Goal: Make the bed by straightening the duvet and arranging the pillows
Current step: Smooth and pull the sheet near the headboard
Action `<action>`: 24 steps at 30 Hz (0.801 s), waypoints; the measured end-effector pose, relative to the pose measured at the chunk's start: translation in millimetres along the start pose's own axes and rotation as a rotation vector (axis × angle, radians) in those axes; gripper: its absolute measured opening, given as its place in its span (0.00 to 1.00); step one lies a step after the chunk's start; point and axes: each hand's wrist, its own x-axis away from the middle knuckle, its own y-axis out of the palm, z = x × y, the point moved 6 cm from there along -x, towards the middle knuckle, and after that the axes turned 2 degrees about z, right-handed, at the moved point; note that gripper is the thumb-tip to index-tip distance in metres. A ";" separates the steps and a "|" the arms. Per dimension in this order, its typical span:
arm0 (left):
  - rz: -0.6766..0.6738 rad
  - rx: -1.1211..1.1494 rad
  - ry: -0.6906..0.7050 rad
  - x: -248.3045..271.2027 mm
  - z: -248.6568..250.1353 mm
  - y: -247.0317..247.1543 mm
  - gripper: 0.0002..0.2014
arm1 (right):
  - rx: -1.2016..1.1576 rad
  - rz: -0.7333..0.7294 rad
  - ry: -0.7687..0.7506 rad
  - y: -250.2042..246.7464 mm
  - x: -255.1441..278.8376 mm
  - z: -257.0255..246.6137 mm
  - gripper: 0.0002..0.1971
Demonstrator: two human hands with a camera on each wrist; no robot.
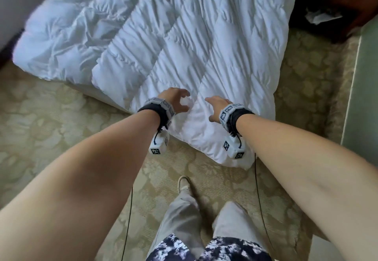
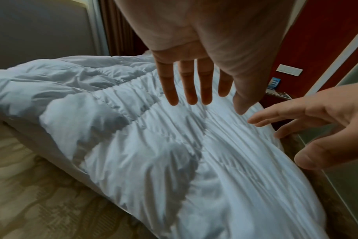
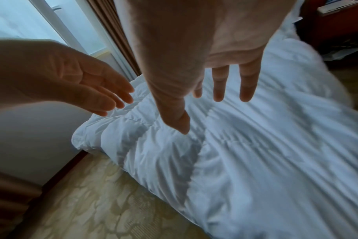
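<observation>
**Both hands spread above the duvet's near corner**

Loosely spread, the fingers (image 2: 191, 84) of the left hand (image 1: 177, 99) point forward and hold nothing, and in the left wrist view they hang above the cloth with the thumb off to the side. The right hand (image 1: 217, 107) has its fingers equally slack and parted, thumb apart, gripping nothing. Whether either palm touches the cloth cannot be told. The two hands are just beside each other over the near corner of the duvet (image 1: 184, 39).

That duvet is white and quilted, stitched in a diamond pattern, with fine ridges running lengthwise across it. Its near corner hangs off the bed down to the carpet (image 1: 61, 127), close to the person's shoe (image 1: 183, 183). On the left side it is bunched into deeper, rumpled folds; the right side lies flatter.

Each wrist carries a dark band with marker blocks. Beyond the bed's far right corner stands a red-brown wooden cabinet (image 1: 351, 5).
</observation>
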 end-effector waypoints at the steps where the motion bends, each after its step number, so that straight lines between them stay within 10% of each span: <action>1: 0.009 -0.009 -0.015 3.7 -21.9 -10.5 0.27 | 0.007 0.004 -0.017 -3.2 -11.9 -21.5 0.40; 14: 0.232 -0.012 -0.214 26.1 -225.4 -86.5 0.15 | 0.061 -0.065 -0.203 -14.2 -152.2 -211.3 0.40; 24: -0.134 -0.134 -0.231 -61.2 -373.1 -100.9 0.36 | -0.009 -0.134 -0.169 -16.6 -289.6 -301.6 0.41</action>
